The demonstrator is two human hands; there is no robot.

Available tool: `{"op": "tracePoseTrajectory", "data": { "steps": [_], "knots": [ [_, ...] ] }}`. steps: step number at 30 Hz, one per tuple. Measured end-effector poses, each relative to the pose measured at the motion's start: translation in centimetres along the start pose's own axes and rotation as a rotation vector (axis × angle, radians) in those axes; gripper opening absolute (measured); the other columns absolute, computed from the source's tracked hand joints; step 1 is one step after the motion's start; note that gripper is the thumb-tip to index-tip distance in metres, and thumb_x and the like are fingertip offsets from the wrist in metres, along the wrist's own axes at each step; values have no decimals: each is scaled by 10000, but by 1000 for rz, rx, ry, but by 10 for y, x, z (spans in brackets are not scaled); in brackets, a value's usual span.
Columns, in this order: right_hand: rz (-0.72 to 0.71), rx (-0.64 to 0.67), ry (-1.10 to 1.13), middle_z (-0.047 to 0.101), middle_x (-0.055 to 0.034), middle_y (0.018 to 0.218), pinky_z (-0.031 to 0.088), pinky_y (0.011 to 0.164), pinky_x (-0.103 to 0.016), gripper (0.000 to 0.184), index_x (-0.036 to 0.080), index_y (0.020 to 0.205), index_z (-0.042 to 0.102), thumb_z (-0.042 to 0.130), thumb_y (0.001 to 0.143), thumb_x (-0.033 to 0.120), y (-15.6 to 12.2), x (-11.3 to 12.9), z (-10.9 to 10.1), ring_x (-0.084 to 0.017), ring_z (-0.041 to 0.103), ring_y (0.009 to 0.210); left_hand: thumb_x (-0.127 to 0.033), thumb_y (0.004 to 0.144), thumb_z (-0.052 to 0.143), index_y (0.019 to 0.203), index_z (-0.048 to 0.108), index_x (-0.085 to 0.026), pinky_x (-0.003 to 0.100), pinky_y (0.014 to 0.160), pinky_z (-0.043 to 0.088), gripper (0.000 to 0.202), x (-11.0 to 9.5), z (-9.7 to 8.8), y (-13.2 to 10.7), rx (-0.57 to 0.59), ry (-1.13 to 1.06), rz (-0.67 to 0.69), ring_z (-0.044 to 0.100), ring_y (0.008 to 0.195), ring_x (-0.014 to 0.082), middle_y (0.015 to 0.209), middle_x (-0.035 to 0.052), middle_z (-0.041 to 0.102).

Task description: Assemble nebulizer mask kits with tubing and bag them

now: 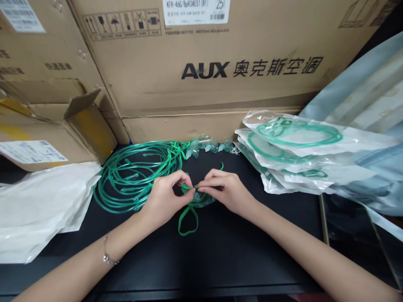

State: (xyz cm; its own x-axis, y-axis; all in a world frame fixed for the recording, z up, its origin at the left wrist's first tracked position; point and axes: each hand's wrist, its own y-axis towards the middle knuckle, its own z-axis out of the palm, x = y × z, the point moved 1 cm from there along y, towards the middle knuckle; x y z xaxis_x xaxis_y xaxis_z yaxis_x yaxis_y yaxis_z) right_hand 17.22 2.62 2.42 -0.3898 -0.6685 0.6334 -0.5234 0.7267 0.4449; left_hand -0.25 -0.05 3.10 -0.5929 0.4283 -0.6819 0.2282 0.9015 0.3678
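Observation:
A clear green oxygen mask (204,202) lies low over the black table, partly covered by my fingers. My left hand (166,193) is closed, thumb and index finger pinching the green elastic strap (188,233) beside the mask; a loop of that strap hangs toward me. Close by, my right hand (232,193) is closed in a pinch at the mask's upper edge, its fingertips almost meeting those of the left. Exactly what sits between the right fingertips is hard to see. A loose strap end (222,166) sticks up behind the right hand.
Coiled green tubing (107,184) lies left, with bundled green straps (176,152) and small clear mask parts (204,143) behind. Bagged masks and tubing (292,151) are stacked right, above a dark phone-like slab (352,235). White bags (40,209) lie left; a large carton (220,96) stands behind.

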Motion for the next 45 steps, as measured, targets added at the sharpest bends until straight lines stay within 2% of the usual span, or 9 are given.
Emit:
{"op": "tracePoseTrajectory", "data": {
  "steps": [10, 13, 17, 26, 30, 35, 38, 41, 45],
  "knots": [
    [-62, 10, -27, 590, -17, 723, 441, 569, -211, 120, 196, 824, 718, 607, 779, 183, -1, 1, 1, -96, 556, 624, -210, 708, 632, 729, 575, -201, 275, 700, 420, 62, -1, -2, 3, 4, 47, 99, 554, 742, 159, 744, 3, 607],
    [-78, 40, -21, 597, -15, 732, 448, 579, -212, 113, 198, 816, 714, 612, 774, 176, -1, 3, 0, -99, 565, 638, -303, 667, 679, 820, 596, -190, 268, 680, 428, 207, 4, -5, 9, 140, -185, -98, 556, 764, 162, 811, 18, 615],
    [-71, 64, -4, 620, -6, 742, 456, 604, -213, 79, 199, 799, 702, 643, 749, 184, -1, 6, 0, -99, 574, 648, -306, 756, 577, 759, 652, -166, 240, 658, 416, 159, 10, -7, 14, 407, -448, -359, 558, 705, 133, 751, 21, 638],
    [-126, 119, 37, 628, -17, 754, 470, 626, -210, 58, 173, 791, 684, 642, 752, 182, -1, 5, -1, -105, 597, 688, -306, 749, 581, 701, 630, -163, 199, 555, 338, 158, 12, -9, 13, 640, -556, -422, 448, 592, 90, 645, -25, 549],
    [-138, 126, 31, 631, -20, 754, 462, 618, -210, 58, 164, 792, 683, 641, 753, 173, -1, 4, -1, -102, 590, 678, -341, 769, 552, 801, 618, -163, 214, 638, 391, 194, 8, -15, 15, 636, -467, -365, 501, 682, 105, 737, -9, 581],
    [-46, 118, -17, 635, -13, 728, 420, 549, -198, 43, 160, 761, 685, 647, 747, 173, 1, 0, -4, -87, 558, 614, -292, 808, 515, 912, 590, -188, 251, 736, 419, 165, 9, -35, 19, 550, -155, -116, 545, 799, 138, 853, 12, 610],
    [9, 134, -9, 632, -9, 708, 402, 522, -194, 42, 158, 739, 685, 650, 743, 179, 2, -4, -5, -81, 539, 587, -144, 813, 492, 840, 636, -204, 228, 777, 400, 158, 12, -50, 17, 728, 58, 104, 545, 825, 119, 888, -1, 594],
    [34, 136, 10, 627, -9, 698, 394, 511, -193, 47, 154, 732, 687, 652, 741, 184, 3, -7, -5, -79, 534, 584, -66, 751, 560, 820, 675, -237, 191, 784, 391, 218, 16, -59, 11, 944, 141, 180, 541, 856, 108, 912, -18, 554],
    [49, 141, 29, 622, -10, 687, 391, 511, -194, 54, 146, 721, 686, 657, 736, 189, 3, -8, -4, -78, 528, 581, -121, 704, 649, 792, 684, -255, 190, 735, 391, 165, 23, -58, 5, 918, 278, 158, 529, 829, 117, 875, -21, 512]
  ]
}}
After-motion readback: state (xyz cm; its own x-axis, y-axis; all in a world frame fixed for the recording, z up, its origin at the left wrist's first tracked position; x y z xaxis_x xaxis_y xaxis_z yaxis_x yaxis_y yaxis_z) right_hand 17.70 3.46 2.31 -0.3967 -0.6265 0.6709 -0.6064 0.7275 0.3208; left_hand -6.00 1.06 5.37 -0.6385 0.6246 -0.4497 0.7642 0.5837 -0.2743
